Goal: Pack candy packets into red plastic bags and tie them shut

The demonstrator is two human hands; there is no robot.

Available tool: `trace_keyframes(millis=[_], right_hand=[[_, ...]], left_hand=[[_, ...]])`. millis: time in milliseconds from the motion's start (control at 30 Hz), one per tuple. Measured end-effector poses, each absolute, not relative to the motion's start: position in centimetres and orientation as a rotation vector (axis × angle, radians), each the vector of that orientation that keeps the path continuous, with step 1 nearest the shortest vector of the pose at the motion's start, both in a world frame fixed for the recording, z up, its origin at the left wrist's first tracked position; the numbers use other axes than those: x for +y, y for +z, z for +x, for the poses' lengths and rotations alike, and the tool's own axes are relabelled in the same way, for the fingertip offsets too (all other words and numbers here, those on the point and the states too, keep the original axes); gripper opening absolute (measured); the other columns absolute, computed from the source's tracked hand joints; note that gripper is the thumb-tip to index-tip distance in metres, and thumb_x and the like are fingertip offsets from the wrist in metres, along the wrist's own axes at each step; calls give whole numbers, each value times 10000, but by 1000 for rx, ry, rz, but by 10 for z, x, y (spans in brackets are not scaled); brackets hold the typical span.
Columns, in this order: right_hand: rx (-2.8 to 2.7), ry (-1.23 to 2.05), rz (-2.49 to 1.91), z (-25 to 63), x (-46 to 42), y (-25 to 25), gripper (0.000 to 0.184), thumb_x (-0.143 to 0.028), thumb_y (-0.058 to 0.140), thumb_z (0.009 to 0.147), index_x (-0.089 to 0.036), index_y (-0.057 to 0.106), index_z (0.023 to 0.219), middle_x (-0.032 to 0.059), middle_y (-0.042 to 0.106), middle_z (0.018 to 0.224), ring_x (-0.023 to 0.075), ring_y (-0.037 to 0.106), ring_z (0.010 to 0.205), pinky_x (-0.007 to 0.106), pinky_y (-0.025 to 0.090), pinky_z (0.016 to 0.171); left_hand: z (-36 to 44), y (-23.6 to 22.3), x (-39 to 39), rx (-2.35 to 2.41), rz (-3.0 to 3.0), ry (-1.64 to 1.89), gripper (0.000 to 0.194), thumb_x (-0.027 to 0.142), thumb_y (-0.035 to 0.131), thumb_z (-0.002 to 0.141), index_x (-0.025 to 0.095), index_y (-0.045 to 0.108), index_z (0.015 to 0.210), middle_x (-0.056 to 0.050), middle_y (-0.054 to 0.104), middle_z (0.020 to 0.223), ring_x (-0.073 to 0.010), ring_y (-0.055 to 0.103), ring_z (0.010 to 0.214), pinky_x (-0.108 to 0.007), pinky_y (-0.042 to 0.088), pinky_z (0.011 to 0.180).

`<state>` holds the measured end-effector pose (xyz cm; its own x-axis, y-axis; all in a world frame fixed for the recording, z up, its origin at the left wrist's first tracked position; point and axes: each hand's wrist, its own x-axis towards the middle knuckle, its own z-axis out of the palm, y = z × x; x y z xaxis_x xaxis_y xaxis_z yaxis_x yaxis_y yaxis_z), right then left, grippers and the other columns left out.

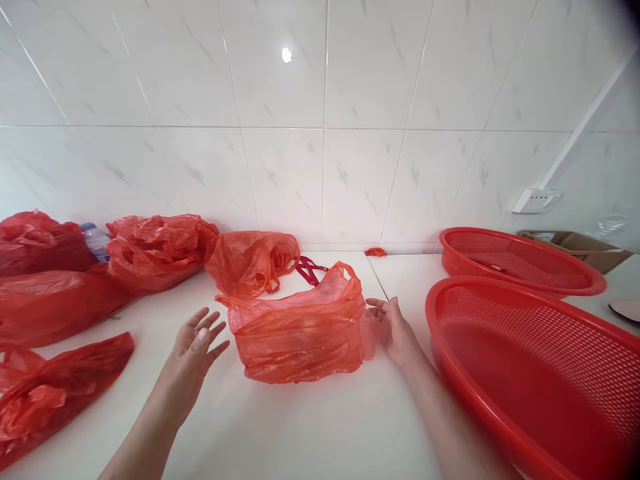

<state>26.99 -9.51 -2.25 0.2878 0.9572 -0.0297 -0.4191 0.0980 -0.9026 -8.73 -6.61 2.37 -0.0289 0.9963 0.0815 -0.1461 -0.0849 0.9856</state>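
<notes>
Red plastic bag (303, 337) on the white surface (280, 427), between the hands — long axis left to right, spanning the gap. Left hand (193, 357) open, fingers spread, empty, just beside its end. Right hand (395, 330) nearer, half-open at the bag's filmy edge — cannot tell whether hidden fingers grip it.

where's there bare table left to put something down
Widest: the white table in front of the middle bag, between left forearm and right forearm. A smaller patch lies beyond the right hand, bordered by the tiled wall and rear basket. Crowded: the left side, with red bags, and the right, with the front basket.
</notes>
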Motion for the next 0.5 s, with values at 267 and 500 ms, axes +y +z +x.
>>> trace_keyframes(millis=[267, 500], right_hand=[[-1002, 1224, -1074, 244, -106, 1, 393, -441, 684, 711, -255, 578, 1041, 0, 667, 860, 149, 617, 699, 253, 460, 599], [-841, 1227, -929, 245, -107, 14, 232, -332, 674, 699, -235, 594, 894, -69, 566, 579, 80, 465, 473, 183, 348, 465]], left_hand=[[-62, 19, -84, 1014, 1146, 1001, 702, 524, 682, 683, 289, 443, 1299, -125, 563, 1265, -329, 535, 1156, -482, 479, 899], [-48, 40, -57, 964, 1074, 1093, 461, 365, 742, 663, 167, 628, 1063, -116, 694, 1022, -309, 647, 957, -394, 538, 782]])
